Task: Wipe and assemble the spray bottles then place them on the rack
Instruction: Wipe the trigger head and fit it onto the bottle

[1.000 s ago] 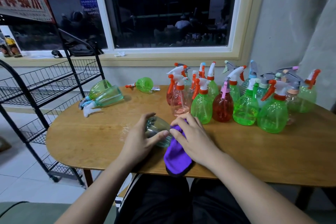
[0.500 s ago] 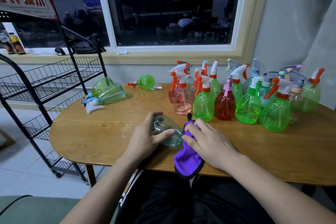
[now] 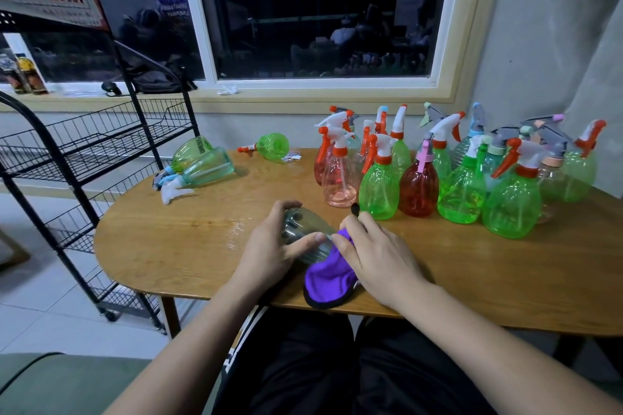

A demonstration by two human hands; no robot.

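Left hand [image 3: 273,246] grips a clear spray bottle body [image 3: 308,236] lying on the wooden table [image 3: 505,273]; right hand [image 3: 377,256] presses a purple cloth [image 3: 328,280] against it, fingers curled into the cloth.

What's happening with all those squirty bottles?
A person is wiping a clear bottle at the table. The left hand holds the bottle on its side, and the right hand presses a purple cloth against it. Lots of coloured spray bottles stand behind; three more lie near the rack.
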